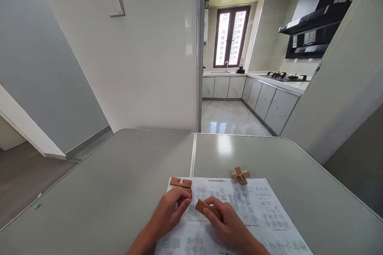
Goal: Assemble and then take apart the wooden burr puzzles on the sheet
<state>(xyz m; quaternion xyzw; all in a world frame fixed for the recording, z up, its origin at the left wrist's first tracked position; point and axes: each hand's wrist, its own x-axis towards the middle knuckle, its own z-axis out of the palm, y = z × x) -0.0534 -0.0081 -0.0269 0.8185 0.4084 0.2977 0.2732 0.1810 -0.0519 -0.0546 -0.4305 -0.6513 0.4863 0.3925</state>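
Note:
My right hand [223,217] is closed around a brown wooden puzzle piece [201,206], whose end sticks out to the left past the fingertips. My left hand [172,209] is beside it, fingers curled and thumb close to the index finger; what it pinches, if anything, is hidden. Just past those fingers shows part of another wooden piece [189,192]. Beyond that, a notched wooden piece [176,182] lies flat on the top left corner of the printed sheet [206,227]. A cross-shaped assembly of wooden pieces [241,175] sits at the sheet's far edge.
The sheet, covered in small diagrams, lies on a grey-green table [143,159] with a pale seam down its middle. A small green bit [36,206] is near the table's left edge. Behind the table stand a white wall [155,67] and a doorway to a kitchen.

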